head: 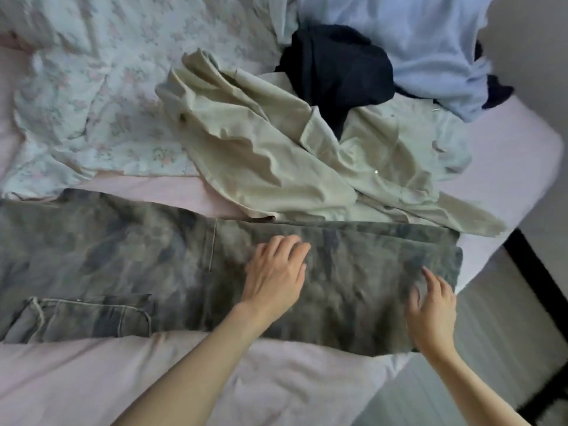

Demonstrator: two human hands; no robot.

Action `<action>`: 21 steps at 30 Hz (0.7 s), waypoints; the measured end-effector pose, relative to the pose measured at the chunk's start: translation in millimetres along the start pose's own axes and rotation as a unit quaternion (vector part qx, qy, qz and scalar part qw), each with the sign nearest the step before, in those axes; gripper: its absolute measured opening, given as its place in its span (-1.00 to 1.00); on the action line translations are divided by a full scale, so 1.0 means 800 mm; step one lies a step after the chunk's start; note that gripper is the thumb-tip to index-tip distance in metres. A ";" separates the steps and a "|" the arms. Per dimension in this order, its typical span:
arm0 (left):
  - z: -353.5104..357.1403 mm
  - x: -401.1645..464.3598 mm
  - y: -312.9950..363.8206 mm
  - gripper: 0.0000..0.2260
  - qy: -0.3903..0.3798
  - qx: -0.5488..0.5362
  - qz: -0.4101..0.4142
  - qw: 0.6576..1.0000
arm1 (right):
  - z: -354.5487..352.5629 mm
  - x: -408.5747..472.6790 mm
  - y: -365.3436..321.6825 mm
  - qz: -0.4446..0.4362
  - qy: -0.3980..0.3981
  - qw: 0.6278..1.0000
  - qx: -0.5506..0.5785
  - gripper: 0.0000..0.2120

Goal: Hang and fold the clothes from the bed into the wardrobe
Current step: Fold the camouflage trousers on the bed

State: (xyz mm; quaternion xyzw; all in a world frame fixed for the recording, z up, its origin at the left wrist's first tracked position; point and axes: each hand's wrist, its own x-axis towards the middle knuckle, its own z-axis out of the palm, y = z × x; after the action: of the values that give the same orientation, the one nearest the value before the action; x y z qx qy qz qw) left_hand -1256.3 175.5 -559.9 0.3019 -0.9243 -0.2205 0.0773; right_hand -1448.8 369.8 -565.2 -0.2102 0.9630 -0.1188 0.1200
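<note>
Grey camouflage trousers [129, 259] lie flat across the pink bed [92, 379], legs folded one over the other and running to the right. My left hand [276, 272] rests flat on the middle of the legs, fingers straight. My right hand [433, 312] touches the cloth near the hem end, fingers relaxed. Behind the trousers lie beige trousers [261, 149], a dark navy garment [335, 69] and a light blue garment [430, 41] in a loose pile.
A floral duvet [92, 87] is bunched at the back left. The bed's corner is at the right, with grey floor [491, 348] and a dark frame [541, 287] beyond it. The wardrobe is out of view.
</note>
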 end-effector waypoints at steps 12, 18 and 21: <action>0.099 0.147 0.120 -0.70 -0.145 0.073 -0.026 0.986 | -0.004 0.103 0.127 0.206 -0.132 0.923 0.298 -0.83; 0.100 0.169 0.127 -0.90 -0.193 -0.022 -0.065 0.979 | -0.009 0.108 0.138 0.149 -0.057 0.949 0.272 -0.87; 0.096 0.172 0.126 -0.90 -0.232 -0.026 -0.074 0.970 | -0.012 0.110 0.129 0.136 -0.043 0.930 0.340 -0.88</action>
State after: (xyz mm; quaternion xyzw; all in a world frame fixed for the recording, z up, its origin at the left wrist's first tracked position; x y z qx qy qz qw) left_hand -1441.4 194.7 -581.1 0.3078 -0.8860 -0.3137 -0.1479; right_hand -1568.4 424.2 -600.6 -0.0291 0.8782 -0.4124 0.2406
